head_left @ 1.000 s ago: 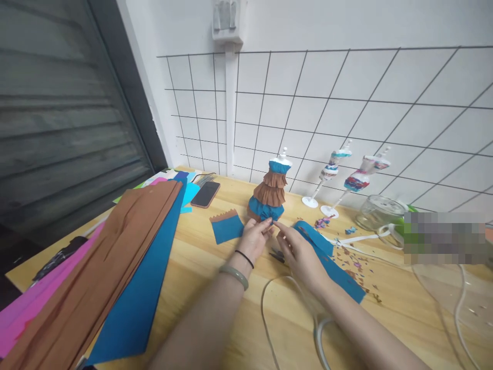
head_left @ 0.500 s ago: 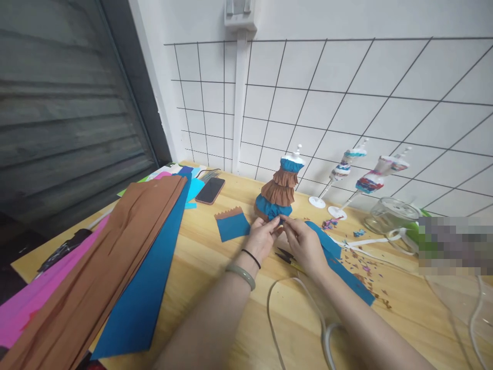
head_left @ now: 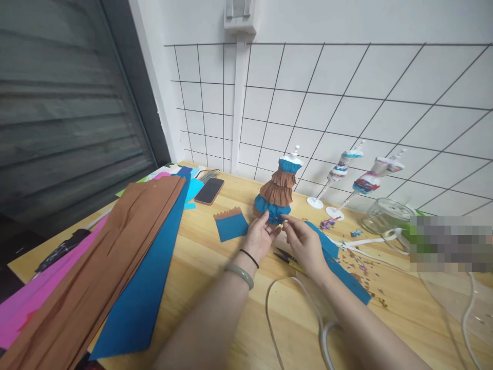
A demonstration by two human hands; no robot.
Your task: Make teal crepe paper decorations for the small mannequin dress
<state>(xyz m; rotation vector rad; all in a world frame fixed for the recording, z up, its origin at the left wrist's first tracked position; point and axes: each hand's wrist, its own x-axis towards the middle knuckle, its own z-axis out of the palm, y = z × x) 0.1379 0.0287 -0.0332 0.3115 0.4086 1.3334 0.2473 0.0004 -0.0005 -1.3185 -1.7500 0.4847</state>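
Observation:
A miniature dress form (head_left: 285,192) stands upright near the wall, wearing ruffled tiers of blue and brown crepe paper. Its lowest visible tier is a gathered blue crepe paper strip (head_left: 272,210). My left hand (head_left: 261,235) grips that strip from the front left, thumb on top and fingers beneath. At the right end of the same tier, my right hand (head_left: 306,244) pinches the paper edge between thumb and forefinger. Dark-bladed scissors (head_left: 287,257) lie partly under my right hand. Left of my hands rests a blue paper piece (head_left: 231,226) with a brown zigzag edge.
Two more dress forms (head_left: 342,167) lean at the back right, beside a clear jar (head_left: 387,216). Paper scraps (head_left: 356,264) and a white cable (head_left: 269,298) lie on the right. Long brown crepe paper (head_left: 111,246) and a phone (head_left: 209,191) occupy the left.
My left thumb has shifted up and left on the blue ruffle, and the gap between my two hands' fingertips is slightly wider. The camera view has moved a little.

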